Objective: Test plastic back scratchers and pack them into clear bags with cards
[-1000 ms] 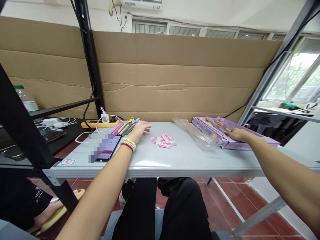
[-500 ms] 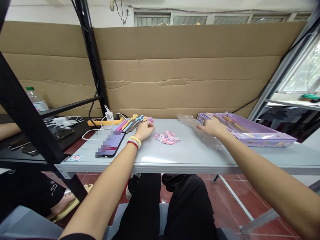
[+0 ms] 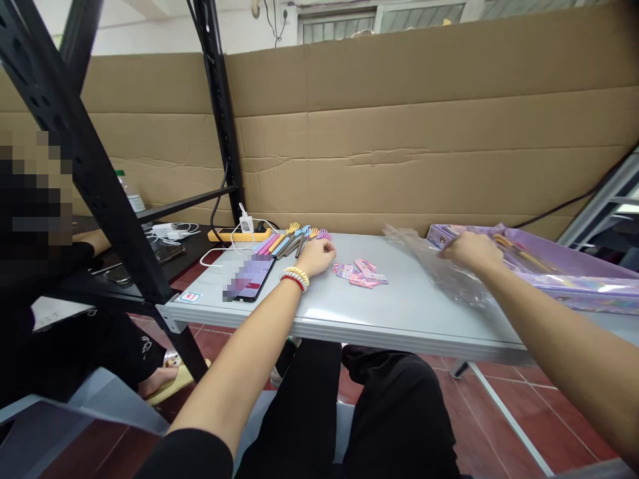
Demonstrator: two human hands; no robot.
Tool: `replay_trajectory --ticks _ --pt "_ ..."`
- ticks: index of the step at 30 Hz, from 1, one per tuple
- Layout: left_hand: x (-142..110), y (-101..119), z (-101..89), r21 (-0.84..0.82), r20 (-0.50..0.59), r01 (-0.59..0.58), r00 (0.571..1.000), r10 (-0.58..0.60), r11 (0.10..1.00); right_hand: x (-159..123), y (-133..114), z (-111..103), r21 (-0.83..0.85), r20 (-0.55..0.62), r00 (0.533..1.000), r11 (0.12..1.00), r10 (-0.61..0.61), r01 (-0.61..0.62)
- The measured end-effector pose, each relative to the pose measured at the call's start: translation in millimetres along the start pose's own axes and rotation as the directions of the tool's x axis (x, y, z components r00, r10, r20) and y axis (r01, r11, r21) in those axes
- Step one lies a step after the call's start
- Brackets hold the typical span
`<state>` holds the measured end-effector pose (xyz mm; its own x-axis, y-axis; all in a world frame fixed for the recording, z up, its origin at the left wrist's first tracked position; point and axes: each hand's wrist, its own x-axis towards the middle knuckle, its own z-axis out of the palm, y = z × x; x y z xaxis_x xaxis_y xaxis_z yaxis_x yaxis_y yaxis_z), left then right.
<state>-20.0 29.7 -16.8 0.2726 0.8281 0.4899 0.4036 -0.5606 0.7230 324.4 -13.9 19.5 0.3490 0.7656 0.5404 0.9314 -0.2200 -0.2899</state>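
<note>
Left of cards point(image 3: 365, 265): sticks point(image 3: 287, 242) out by my left grip point(image 3: 316, 257); right: wrapper point(image 3: 442, 271) at my right grip point(image 3: 473, 253), box point(image 3: 574, 294) not empty. Can't tell either pinch.

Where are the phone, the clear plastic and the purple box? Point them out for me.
Phone point(image 3: 256, 277): head view, on its screen.
Clear plastic point(image 3: 446, 278): head view, about the middle of its crumpled surface.
Purple box point(image 3: 579, 258): head view, on its bare purple inside.
</note>
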Motion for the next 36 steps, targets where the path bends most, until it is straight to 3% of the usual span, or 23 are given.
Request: replay_trajectory --ticks 3,5,7,11,13,15,17,19,21,22,24,25,27,30,36 --pt "-0.8 2.8 0.6 0.001 -0.003 -0.005 1.0 0.005 1.0 -11.4 -34.6 -20.8 -0.074 0.035 0.996 0.994 0.08 -0.077" --pt "-2.0 6.7 0.5 -0.029 0.006 -0.016 1.0 0.016 0.999 -21.7 -67.5 -27.9 -0.048 -0.019 0.998 0.997 -0.057 0.056" --pt "-3.5 11.2 0.5 -0.117 0.055 -0.032 0.998 0.039 0.993 -33.5 -101.4 -24.8 -0.009 -0.074 0.966 0.969 -0.247 0.247" --pt "-3.7 16.3 2.3 -0.388 0.205 0.08 0.979 0.001 0.918 -59.0 -155.2 5.3 0.126 -0.177 0.796 0.789 -0.579 0.601" --pt "-1.4 15.5 4.0 -0.488 0.233 0.142 0.972 -0.028 0.862 -70.5 -171.0 22.0 0.214 -0.213 0.712 0.679 -0.669 0.702" --pt "1.5 13.6 4.8 -0.561 0.196 0.149 0.98 -0.044 0.814 -79.0 -178.6 33.8 0.31 -0.254 0.671 0.598 -0.697 0.739" --pt "3.8 12.1 4.2 -0.607 0.124 0.155 0.987 -0.099 0.78 -83.2 -178.3 39.7 0.412 -0.316 0.706 0.578 -0.634 0.704" --pt "4.5 11.7 2.1 -0.63 0.081 0.174 0.984 -0.159 0.756 -83.3 -171.3 41.0 0.54 -0.308 0.815 0.614 -0.491 0.575" --pt "3.7 12.9 -0.3 -0.647 0.078 0.178 0.983 -0.168 0.741 -81.0 -160.9 40.3 0.671 -0.097 0.908 0.647 -0.407 0.361" --pt "3.0 13.9 -1.2 -0.654 0.082 0.172 0.984 -0.156 0.737 -79.7 -155.7 40.0 0.717 0.065 0.909 0.653 -0.412 0.245" --pt "1.3 16.2 -2.1 -0.662 0.096 0.167 0.986 -0.139 0.731 -77.9 -147.6 39.9 0.758 0.343 0.824 0.651 -0.451 0.041" --pt "0.5 17.4 -2.0 -0.667 0.102 0.171 0.985 -0.139 0.725 -77.5 -145.2 40.3 0.767 0.416 0.786 0.641 -0.458 -0.033" --pt "-0.9 19.1 -1.0 -0.684 0.128 0.196 0.981 -0.149 0.703 -77.5 -143.6 41.7 0.789 0.452 0.778 0.603 -0.436 -0.121" --pt "-2.4 19.6 1.5 -0.694 0.199 0.246 0.969 -0.148 0.677 -78.6 -145.5 44.3 0.814 0.443 0.789 0.559 -0.425 -0.155" --pt "-2.3 16.0 4.2 -0.585 0.138 0.194 0.981 -0.139 0.788 -79.6 -146.1 49.3 0.865 0.427 0.761 0.466 -0.489 -0.187"
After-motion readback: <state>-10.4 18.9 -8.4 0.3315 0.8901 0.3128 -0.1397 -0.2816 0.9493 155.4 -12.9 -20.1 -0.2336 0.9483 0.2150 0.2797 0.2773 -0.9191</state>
